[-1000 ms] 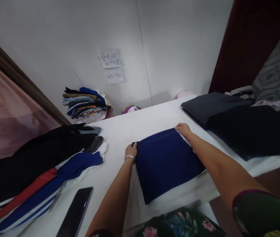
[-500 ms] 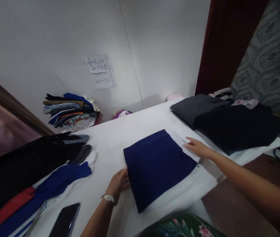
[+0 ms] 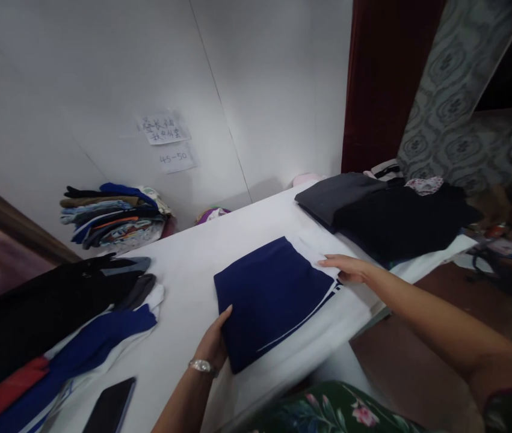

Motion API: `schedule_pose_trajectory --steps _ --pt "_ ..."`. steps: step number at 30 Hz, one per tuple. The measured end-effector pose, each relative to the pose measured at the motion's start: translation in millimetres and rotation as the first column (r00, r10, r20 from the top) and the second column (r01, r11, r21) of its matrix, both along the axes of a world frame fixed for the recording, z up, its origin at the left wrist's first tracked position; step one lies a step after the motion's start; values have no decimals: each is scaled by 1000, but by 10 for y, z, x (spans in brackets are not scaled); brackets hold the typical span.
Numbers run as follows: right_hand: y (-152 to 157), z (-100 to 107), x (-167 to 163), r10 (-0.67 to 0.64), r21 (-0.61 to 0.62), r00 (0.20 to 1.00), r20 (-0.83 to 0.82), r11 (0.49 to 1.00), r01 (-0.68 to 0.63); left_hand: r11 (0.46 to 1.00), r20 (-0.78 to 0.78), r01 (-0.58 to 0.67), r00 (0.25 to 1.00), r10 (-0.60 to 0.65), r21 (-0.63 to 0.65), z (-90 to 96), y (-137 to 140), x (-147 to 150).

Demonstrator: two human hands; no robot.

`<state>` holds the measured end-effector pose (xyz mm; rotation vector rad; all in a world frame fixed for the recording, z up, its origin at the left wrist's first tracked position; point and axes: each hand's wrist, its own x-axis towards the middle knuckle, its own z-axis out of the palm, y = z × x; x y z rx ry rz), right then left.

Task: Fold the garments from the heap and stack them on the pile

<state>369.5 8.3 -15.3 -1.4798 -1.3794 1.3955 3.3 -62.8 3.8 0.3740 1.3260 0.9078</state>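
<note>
A folded navy blue garment (image 3: 269,294) with a white edge lies on the white table (image 3: 201,264) in front of me. My left hand (image 3: 214,343) grips its near left edge, fingers tucked under the fabric, a bracelet on the wrist. My right hand (image 3: 345,267) holds the garment's right side at the white part, which is slightly lifted.
Unfolded black, red and blue clothes (image 3: 57,319) are spread at the left. A dark phone (image 3: 109,412) lies near the front edge. Folded dark garments (image 3: 386,213) are stacked at the right. A pile of folded clothes (image 3: 111,213) sits by the wall under paper notes (image 3: 165,129).
Both hands slid from the garment's far corners to its sides and took hold of it. The right edge has lifted a little. My view swung to the right.
</note>
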Motion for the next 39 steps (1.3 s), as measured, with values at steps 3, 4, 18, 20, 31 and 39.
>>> schedule_pose_trajectory --steps 3,4,18,20,31,39 --pt "-53 31 -73 57 -107 968 -244 991 -86 1000 24 -11 1000 11 -10 -16 26 -9" --pt "-70 47 -101 42 -102 955 -293 992 -75 1000 9 -15 1000 15 -21 -9 42 -11" --pt "-209 888 615 30 198 890 -455 978 68 977 -46 62 998 -53 202 778 281 581" --pt "-255 797 623 -2 185 883 -470 977 101 975 -60 67 997 -56 214 780 335 610" --pt "-462 181 303 -66 68 830 -553 990 125 957 -204 194 967 -150 217 826 426 218" --pt "-418 166 -152 -24 13 750 -660 999 44 890 -347 284 925 -156 357 1117 367 -97"
